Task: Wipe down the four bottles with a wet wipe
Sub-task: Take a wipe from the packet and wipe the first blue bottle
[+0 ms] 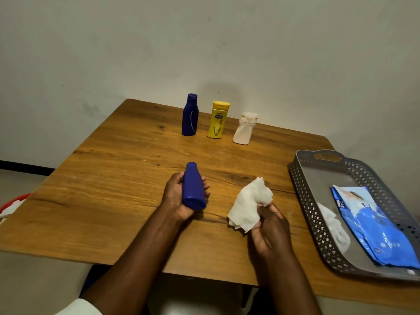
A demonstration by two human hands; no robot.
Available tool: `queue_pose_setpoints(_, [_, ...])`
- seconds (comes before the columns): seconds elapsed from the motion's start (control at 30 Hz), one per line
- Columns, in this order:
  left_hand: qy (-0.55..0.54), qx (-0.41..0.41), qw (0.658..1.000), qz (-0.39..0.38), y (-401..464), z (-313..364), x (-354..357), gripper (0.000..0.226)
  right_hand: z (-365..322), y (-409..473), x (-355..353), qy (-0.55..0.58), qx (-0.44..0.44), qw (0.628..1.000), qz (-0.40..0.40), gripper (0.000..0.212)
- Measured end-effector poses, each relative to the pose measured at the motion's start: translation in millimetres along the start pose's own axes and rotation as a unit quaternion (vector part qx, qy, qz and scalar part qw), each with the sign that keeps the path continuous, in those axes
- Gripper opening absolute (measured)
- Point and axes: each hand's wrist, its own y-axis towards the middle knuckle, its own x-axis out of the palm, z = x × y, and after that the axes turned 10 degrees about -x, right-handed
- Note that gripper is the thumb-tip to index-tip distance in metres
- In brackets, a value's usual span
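Note:
My left hand [175,197] grips a small blue bottle [193,186] above the wooden table, its cap pointing away and its base toward me. My right hand [269,230] pinches a crumpled white wet wipe [248,204], held a short way right of the bottle and not touching it. Three more bottles stand upright in a row near the far edge: a dark blue bottle [190,115], a yellow bottle [217,120] and a white bottle [245,129].
A grey perforated tray [302,189] lies on the right of the table [109,178], holding a blue wet-wipe pack [375,230] and a used white wipe [334,228]. A red-rimmed container [13,202] shows past the table's left edge. A wall stands behind.

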Motion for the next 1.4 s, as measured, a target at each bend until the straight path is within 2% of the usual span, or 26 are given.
queue_pose_setpoints(0.07, [0.006,0.003,1.0,-0.018,2.2,0.1,-5.9,0.051,-1.8,5.0,-0.6,-0.003,0.004,1.0,0.021,0.031])
queue_pose_setpoints(0.17, [0.027,0.036,0.997,-0.062,5.8,-3.8,-14.7,0.049,-4.7,5.7,3.2,-0.068,-0.026,0.997,0.03,0.023])
queue_pose_setpoints(0.3, [0.072,0.077,0.984,-0.142,10.7,-5.5,-25.7,0.086,-7.2,4.9,10.8,-0.145,-0.047,0.988,0.016,0.022])
queue_pose_setpoints(0.43, [0.099,0.093,0.976,-0.17,9.1,-8.9,-28.3,0.086,-16.5,8.7,20.4,-0.089,-0.019,0.996,-0.017,0.02])
queue_pose_setpoints(0.53, [0.126,0.135,0.969,-0.163,10.3,-12.9,-26.1,0.082,-16.4,17.0,22.7,-0.175,-0.092,0.98,-0.011,0.01])
queue_pose_setpoints(0.63, [0.153,0.19,0.96,-0.14,8.5,-17.3,-23.6,0.077,-16.2,20.0,25.1,-0.321,-0.255,0.912,-0.027,0.038])
queue_pose_setpoints(0.7, [0.184,0.229,0.95,-0.107,5.2,-20.2,-23.4,0.069,-16.8,16.5,30.0,-0.345,-0.327,0.878,-0.056,0.051])
queue_pose_setpoints(0.8, [0.232,0.286,0.928,-0.052,-1.7,-25.6,-21.1,0.062,-15.4,13.1,40.4,-0.365,-0.41,0.83,-0.097,0.029])
queue_pose_setpoints(0.87, [0.291,0.337,0.895,-0.023,-10.1,-31.8,-18.0,0.064,-15.4,9.3,47.6,-0.36,-0.487,0.785,-0.13,0.022])
queue_pose_setpoints(0.97, [0.405,0.428,0.807,0.026,-19.3,-41.5,-17.0,0.067,-13.4,7.1,52.8,-0.378,-0.586,0.699,-0.163,0.031])
queue_pose_setpoints(1.07, [0.436,0.467,0.768,0.034,-19.5,-43.9,-18.4,0.068,-9.7,5.3,52.9,-0.408,-0.627,0.644,-0.161,0.041])
queue_pose_setpoints(1.17, [0.455,0.485,0.746,0.037,-17.2,-44.3,-18.7,0.07,-4.5,3.5,49.8,-0.426,-0.656,0.6,-0.169,0.035])
queue_pose_setpoints(1.3, [0.476,0.493,0.728,0.027,-11.3,-47.7,-25.0,0.066,10.4,-3.2,41.8,-0.457,-0.661,0.554,-0.217,0.026])
queue_pose_setpoints(1.4, [0.486,0.498,0.718,0.019,-7.0,-47.8,-27.4,0.062,23.2,-5.6,33.7,-0.47,-0.683,0.495,-0.26,0.027])
